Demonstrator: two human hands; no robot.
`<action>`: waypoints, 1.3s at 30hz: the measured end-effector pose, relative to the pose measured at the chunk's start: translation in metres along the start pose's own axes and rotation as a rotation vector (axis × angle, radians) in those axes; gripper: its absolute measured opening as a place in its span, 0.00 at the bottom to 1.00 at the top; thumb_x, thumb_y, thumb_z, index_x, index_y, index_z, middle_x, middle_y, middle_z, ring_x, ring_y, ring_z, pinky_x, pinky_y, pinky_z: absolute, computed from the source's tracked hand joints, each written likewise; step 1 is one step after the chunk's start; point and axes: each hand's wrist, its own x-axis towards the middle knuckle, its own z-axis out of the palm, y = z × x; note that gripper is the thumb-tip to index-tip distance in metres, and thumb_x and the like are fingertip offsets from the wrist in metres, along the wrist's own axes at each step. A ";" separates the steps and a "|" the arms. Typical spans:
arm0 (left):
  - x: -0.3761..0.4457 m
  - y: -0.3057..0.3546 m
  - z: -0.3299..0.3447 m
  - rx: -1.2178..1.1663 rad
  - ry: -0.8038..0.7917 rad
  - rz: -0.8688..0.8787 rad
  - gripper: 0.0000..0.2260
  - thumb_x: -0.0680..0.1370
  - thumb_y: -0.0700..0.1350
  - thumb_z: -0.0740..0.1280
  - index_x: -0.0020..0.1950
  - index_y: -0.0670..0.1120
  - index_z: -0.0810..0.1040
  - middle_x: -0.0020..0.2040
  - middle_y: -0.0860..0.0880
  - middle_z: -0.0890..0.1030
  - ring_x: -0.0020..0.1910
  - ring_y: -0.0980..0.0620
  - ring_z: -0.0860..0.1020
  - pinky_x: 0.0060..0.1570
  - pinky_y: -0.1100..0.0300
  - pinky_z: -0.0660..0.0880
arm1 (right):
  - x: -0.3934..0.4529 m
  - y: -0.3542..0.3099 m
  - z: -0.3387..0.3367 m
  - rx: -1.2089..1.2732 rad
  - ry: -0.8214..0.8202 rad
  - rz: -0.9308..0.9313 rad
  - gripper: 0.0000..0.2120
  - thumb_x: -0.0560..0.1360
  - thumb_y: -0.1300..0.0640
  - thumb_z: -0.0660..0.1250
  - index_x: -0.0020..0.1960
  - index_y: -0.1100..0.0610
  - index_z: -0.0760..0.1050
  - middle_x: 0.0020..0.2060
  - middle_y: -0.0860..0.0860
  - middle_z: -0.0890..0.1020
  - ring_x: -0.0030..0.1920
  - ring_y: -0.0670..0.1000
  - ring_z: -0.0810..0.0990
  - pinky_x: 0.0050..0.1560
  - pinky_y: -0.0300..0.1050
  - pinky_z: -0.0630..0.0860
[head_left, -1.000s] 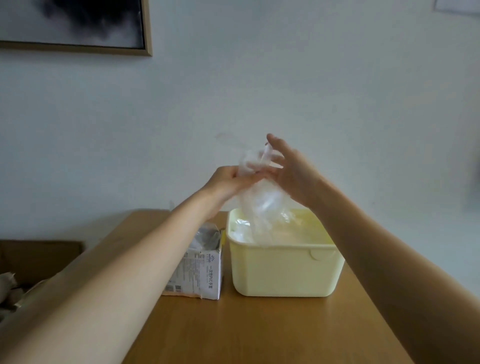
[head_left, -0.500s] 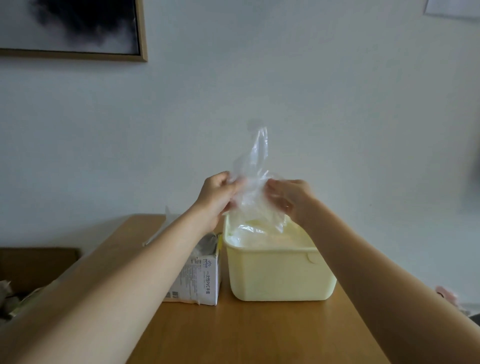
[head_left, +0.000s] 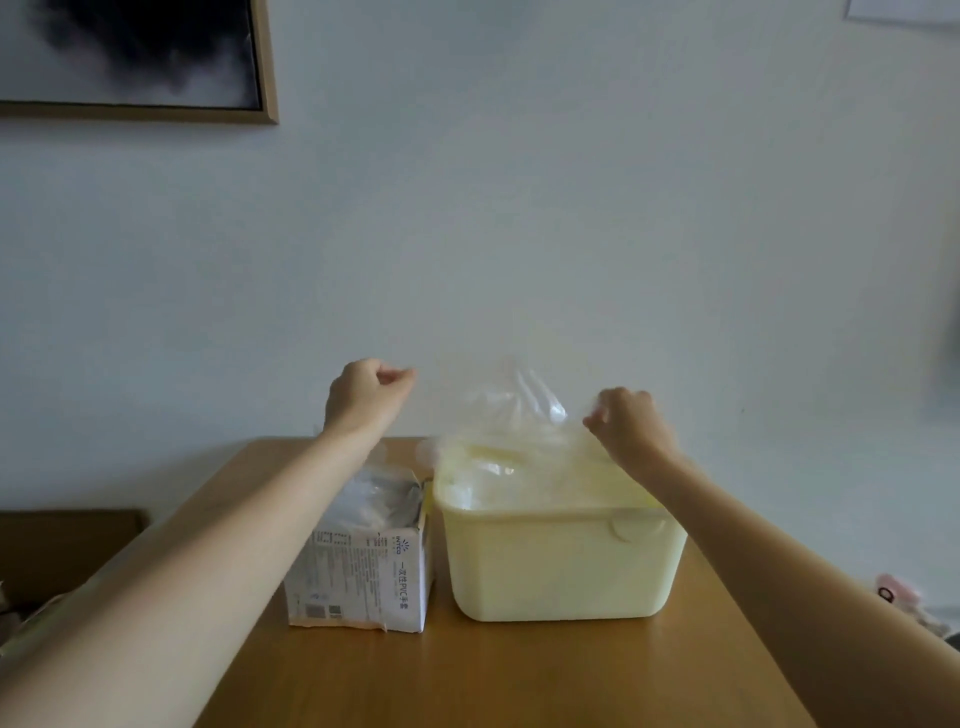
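Observation:
A clear plastic bag (head_left: 511, 410) is spread wide above a pale yellow plastic bin (head_left: 561, 566) that stands on the wooden table (head_left: 519, 675). My left hand (head_left: 366, 397) pinches the bag's left edge, up and left of the bin. At the bin's back right corner, my right hand (head_left: 628, 423) pinches the bag's right edge. The bag's lower part hangs down inside the bin.
A torn-open white box of disposable gloves (head_left: 363, 561) stands against the bin's left side. A framed dark picture (head_left: 135, 57) hangs on the wall at the top left. A small pink object (head_left: 896, 592) lies past the table's right edge.
My hands have moved apart and lower, stretching the bunched bag open over the bin.

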 end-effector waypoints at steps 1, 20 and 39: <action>0.000 0.008 0.004 0.024 0.025 0.104 0.06 0.77 0.48 0.65 0.45 0.46 0.74 0.40 0.50 0.76 0.43 0.46 0.75 0.45 0.54 0.76 | -0.001 0.006 0.002 -0.018 -0.038 0.014 0.09 0.76 0.58 0.63 0.48 0.64 0.77 0.46 0.60 0.79 0.45 0.62 0.78 0.40 0.47 0.73; -0.025 0.022 0.094 0.845 -1.120 0.167 0.25 0.79 0.46 0.62 0.75 0.53 0.59 0.70 0.46 0.67 0.62 0.47 0.74 0.56 0.60 0.74 | -0.011 -0.020 -0.019 -0.140 -0.646 -0.333 0.32 0.74 0.52 0.69 0.73 0.50 0.58 0.65 0.52 0.69 0.54 0.53 0.77 0.49 0.43 0.75; -0.016 0.026 0.052 0.467 -1.030 0.074 0.16 0.79 0.44 0.63 0.67 0.51 0.71 0.69 0.46 0.70 0.47 0.50 0.80 0.40 0.64 0.77 | 0.004 -0.014 0.023 -0.339 -1.026 -0.053 0.31 0.79 0.48 0.58 0.76 0.42 0.46 0.73 0.53 0.62 0.67 0.57 0.70 0.60 0.47 0.69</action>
